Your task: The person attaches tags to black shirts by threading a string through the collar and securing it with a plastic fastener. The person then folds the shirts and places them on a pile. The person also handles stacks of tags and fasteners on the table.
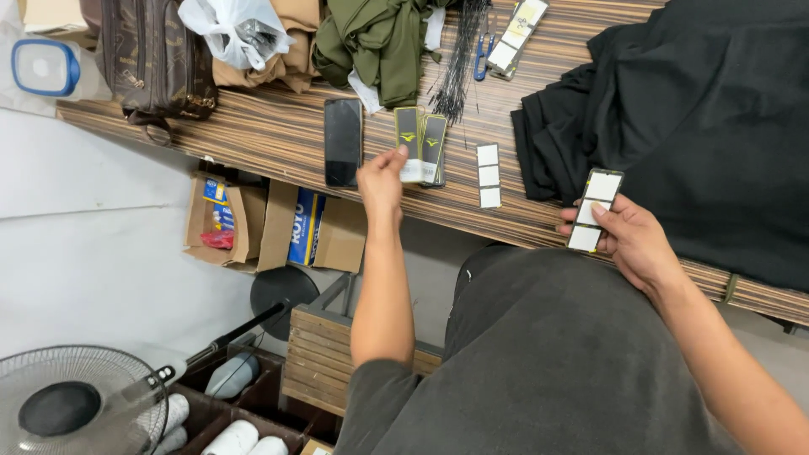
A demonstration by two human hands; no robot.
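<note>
My left hand (381,181) reaches over the striped wooden table (270,135) and pinches the lower white end of a black hang tag (409,143). That tag lies on a small stack of similar tags (433,145) with yellow marks. My right hand (636,244) rests near the table's near edge and holds another black hang tag (595,211) with three white labels on it. A strip of white labels (488,175) lies on the table between my hands.
A dark phone (343,141) lies left of the tags. Black garments (699,126) are piled at the right, with olive cloth (379,38), black strings (455,59), blue snips (482,50) and a brown bag (156,59) at the far side. Cardboard boxes (270,223), a fan (76,404) and a wooden crate (324,354) stand below.
</note>
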